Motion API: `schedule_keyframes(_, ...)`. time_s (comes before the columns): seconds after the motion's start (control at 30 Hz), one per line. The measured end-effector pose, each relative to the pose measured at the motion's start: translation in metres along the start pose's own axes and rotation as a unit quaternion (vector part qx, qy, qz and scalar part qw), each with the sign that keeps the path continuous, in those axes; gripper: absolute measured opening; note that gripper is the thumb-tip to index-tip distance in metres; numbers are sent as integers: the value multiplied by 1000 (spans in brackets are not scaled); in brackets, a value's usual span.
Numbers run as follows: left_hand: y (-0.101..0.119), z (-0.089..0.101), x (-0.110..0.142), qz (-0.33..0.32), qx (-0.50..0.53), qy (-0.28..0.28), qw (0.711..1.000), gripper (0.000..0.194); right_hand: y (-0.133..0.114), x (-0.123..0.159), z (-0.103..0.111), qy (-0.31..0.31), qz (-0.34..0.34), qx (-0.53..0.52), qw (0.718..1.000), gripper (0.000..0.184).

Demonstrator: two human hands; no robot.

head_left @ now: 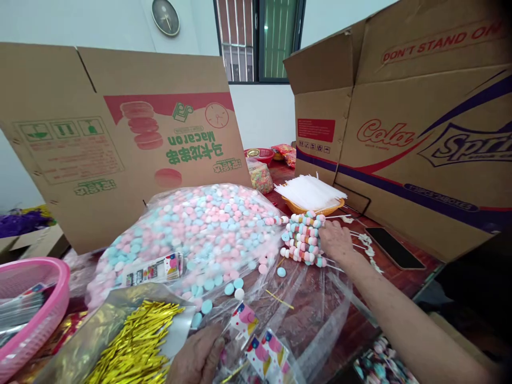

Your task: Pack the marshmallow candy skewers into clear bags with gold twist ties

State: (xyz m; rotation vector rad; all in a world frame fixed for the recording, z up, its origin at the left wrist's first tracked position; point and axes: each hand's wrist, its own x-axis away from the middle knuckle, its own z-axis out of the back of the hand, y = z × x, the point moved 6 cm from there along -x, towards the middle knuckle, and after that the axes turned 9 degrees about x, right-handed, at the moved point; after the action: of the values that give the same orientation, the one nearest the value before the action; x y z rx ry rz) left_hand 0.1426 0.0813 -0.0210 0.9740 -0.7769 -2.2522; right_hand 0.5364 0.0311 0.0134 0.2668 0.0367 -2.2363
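Note:
My right hand (336,240) reaches forward and closes on the sticks of several candy skewers (303,238), each threaded with pink, blue and white sweets, lying at the right of a big clear bag of pink and blue candies (192,229). My left hand (197,358) sits low at the bottom edge, fingers curled on small printed plastic bags (256,341) with a candy pattern. A few loose candies (236,285) lie on the plastic between the hands.
Gold twist ties (136,344) fill a bag at the lower left beside a pink basket (36,309). An orange basket of white sticks (312,194) stands behind the skewers. Cardboard boxes (420,133) wall the table; a black phone (394,248) lies at the right.

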Motion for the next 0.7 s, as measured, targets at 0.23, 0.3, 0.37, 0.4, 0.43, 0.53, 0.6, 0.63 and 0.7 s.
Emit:
schedule_keyframes(0.23, 29, 17, -10, -88, -71, -98, 989, 25, -23, 68, 14, 61, 194, -42, 978, 31)
schedule_keyframes(0.3, 37, 19, -13, -113, -83, -109, 984, 26, -40, 101, 34, 143, 278, -105, 944, 34)
schedule_keyframes(0.37, 43, 18, -13, -132, -89, -117, 980, 26, -53, 127, 52, 201, 321, -133, 916, 36)
schedule_keyframes(0.4, 45, 18, -13, -136, -91, -120, 979, 26, -58, 137, 58, 215, 331, -134, 909, 37)
schedule_keyframes(0.43, 47, 18, -12, -137, -93, -123, 979, 26, -62, 144, 64, 226, 337, -134, 904, 37)
schedule_keyframes(0.53, 49, 21, -9, -130, -97, -132, 978, 26, -65, 155, 73, 243, 352, -124, 895, 35)
schedule_keyframes(0.6, 50, 23, -8, -126, -100, -141, 977, 27, -65, 159, 75, 250, 370, -110, 888, 35)
schedule_keyframes(0.63, 52, 24, -7, -125, -102, -148, 976, 28, -65, 160, 76, 254, 381, -103, 883, 35)
schedule_keyframes(0.7, 54, 23, -7, -123, -103, -163, 973, 30, -66, 164, 77, 260, 399, -95, 874, 35)
